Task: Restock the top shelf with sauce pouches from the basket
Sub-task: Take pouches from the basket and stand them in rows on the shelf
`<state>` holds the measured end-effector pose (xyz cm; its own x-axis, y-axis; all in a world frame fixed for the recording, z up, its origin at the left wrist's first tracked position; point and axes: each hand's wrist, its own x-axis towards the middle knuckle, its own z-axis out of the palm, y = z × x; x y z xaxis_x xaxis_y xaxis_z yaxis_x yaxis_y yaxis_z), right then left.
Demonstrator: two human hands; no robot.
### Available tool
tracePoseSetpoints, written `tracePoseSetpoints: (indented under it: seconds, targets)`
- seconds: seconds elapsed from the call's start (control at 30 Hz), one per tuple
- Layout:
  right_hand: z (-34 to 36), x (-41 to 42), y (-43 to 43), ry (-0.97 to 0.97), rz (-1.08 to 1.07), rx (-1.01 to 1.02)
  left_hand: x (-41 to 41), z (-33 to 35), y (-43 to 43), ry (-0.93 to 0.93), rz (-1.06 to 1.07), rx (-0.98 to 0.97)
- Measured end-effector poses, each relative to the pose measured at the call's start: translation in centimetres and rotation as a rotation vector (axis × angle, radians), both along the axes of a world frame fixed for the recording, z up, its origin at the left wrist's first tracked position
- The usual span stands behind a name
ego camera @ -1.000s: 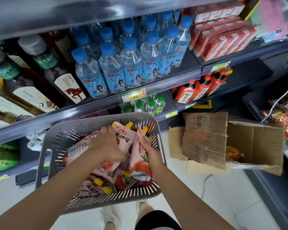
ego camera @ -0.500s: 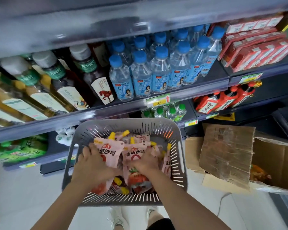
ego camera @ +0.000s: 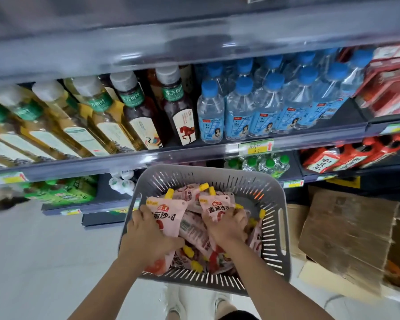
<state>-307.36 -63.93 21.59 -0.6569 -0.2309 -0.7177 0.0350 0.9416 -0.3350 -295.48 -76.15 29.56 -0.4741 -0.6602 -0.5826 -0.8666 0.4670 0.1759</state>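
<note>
shop, stocked shelves (ego camera: 194, 155), price tags (ego camera: 255, 146)

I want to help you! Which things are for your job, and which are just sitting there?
For the job: sauce pouches, grey basket, top shelf, left hand and right hand, each gripping one.
Just there: water bottles, tea bottles, cardboard box.

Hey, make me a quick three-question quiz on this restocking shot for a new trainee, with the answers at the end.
1. True or false: the left hand and the right hand each grip a sauce pouch in the basket.
2. What colour are the spout caps? A green, B yellow, C blue.
3. Fill in: the cardboard box lies to the basket's ____.
Key: 1 true; 2 B; 3 right.
</note>
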Motion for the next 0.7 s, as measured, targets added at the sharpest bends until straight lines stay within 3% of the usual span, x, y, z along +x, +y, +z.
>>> tracePoseSetpoints:
  seconds: [0.53, 0.7]
  targets:
    - [0.1, -2.8, 0.4, -0.231, 0.023, 0.016, -1.0, -2.3, 0.3, -0.073, -0.055, -0.053]
    - [0.4, -2.7, 0.9, -0.192, -0.029, -0.024, -0.9, -4.2, 0.4, -0.032, -0.012, -0.005]
